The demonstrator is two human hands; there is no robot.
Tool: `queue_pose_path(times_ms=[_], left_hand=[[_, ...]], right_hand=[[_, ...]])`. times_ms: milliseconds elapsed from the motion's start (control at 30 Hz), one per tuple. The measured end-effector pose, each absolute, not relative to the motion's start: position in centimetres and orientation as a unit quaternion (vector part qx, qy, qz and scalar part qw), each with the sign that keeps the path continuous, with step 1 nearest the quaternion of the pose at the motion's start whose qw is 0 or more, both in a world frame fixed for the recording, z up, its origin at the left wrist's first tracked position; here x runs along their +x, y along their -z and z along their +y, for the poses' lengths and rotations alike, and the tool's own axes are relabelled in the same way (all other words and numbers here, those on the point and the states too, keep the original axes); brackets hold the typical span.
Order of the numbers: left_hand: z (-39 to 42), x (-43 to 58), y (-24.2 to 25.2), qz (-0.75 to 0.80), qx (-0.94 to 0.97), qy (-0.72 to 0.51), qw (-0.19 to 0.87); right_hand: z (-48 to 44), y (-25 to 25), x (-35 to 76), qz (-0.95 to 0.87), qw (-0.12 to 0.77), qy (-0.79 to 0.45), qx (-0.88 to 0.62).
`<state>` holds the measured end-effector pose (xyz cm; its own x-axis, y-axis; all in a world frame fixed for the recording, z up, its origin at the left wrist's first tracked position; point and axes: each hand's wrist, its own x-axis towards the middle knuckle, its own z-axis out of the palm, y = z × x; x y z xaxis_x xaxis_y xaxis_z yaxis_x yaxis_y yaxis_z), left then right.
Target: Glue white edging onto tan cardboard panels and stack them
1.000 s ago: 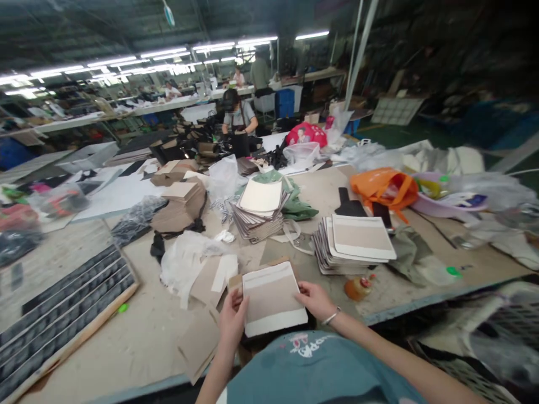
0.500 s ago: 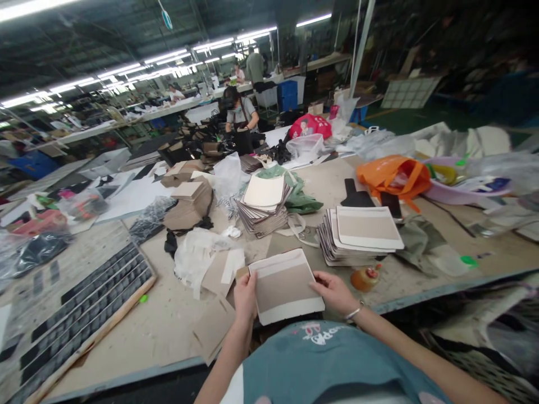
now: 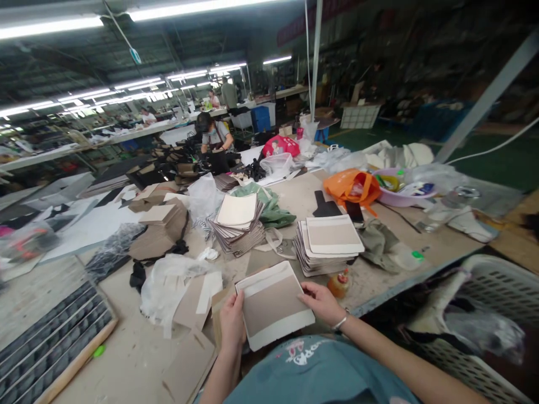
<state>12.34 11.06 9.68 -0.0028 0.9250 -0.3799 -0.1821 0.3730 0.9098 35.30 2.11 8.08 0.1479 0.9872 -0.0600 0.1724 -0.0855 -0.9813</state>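
Between my two hands is a flat panel (image 3: 275,303), grey-brown in the middle with white bands along two edges. My left hand (image 3: 232,320) pinches its left edge, and my right hand (image 3: 322,303) grips the right edge with thumb and fingers. The panel is held in front of my body, slightly tilted. Just beyond it on the right stands a stack of similar panels (image 3: 332,235). Another stack, topped with a cream panel (image 3: 236,211), lies further back. A small bottle of amber liquid (image 3: 338,284) stands close by my right hand.
Left of me are a crumpled white plastic bag (image 3: 168,286), brown boards (image 3: 189,359) and a rack of dark strips (image 3: 54,342). Further off lie an orange bag (image 3: 352,188) and a lilac basin (image 3: 406,196). A white plastic basket (image 3: 501,280) stands at the right. Across the table sits a person (image 3: 217,134).
The camera view has turned to the right, so the table's things appear further left. Both hands still hold the same panel in nearly the same pose.
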Motion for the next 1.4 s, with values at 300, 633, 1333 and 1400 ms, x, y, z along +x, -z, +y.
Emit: queue_pose_path(times_ms=[300, 633, 1333, 1400], left_hand=[[10.2, 13.5, -11.0, 0.502, 0.322, -0.39, 0.701], [5.3, 8.9, -6.9, 0.602, 0.28, -0.424, 0.616], [-3.5, 2.6, -8.5, 0.624, 0.129, -0.584, 0.503], [-4.6, 1.8, -8.1, 0.637, 0.102, -0.592, 0.483]], right_hand=[[2.3, -11.1, 43.0, -0.454, 0.507, -0.431, -0.593], [6.4, -9.8, 61.0, -0.442, 0.395, -0.261, -0.762], [32.0, -12.3, 38.4, -0.862, 0.122, 0.121, -0.477], [34.5, -11.8, 38.7, -0.878, 0.107, 0.111, -0.453]])
